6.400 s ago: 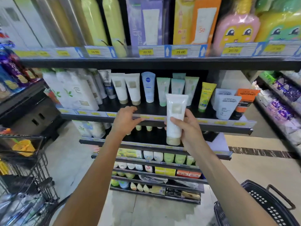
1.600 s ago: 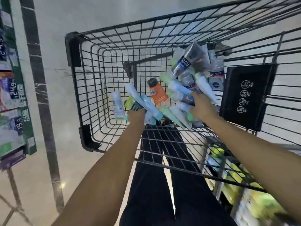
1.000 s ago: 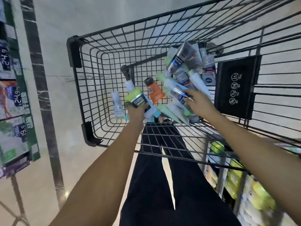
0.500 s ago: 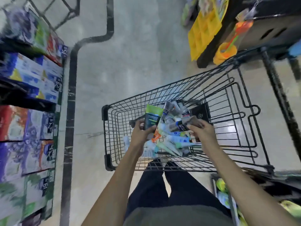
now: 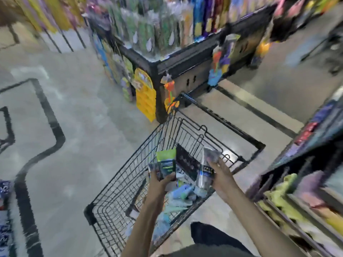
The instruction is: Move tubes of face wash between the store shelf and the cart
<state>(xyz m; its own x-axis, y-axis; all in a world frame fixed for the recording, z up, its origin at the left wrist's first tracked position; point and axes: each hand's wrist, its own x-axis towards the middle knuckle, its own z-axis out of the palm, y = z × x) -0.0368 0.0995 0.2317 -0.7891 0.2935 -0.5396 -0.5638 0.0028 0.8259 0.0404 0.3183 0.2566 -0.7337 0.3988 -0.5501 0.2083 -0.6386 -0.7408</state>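
Two hands hover over the cart point(image 5: 130, 182), each closed on a tube: left hand point(image 5: 160, 183) grips a green-topped tube point(image 5: 166, 165), right hand point(image 5: 220, 176) a grey tube point(image 5: 205, 172). Both look freshly lifted out; next, carrying them toward the shelf point(image 5: 300, 197) at three o'clock.

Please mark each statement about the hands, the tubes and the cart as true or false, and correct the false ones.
1. The left hand holds a green-topped tube. True.
2. The right hand is empty. False: it grips a grey tube.
3. The cart has no tubes inside. False: several tubes lie in it.
4. Both hands are above the cart. True.
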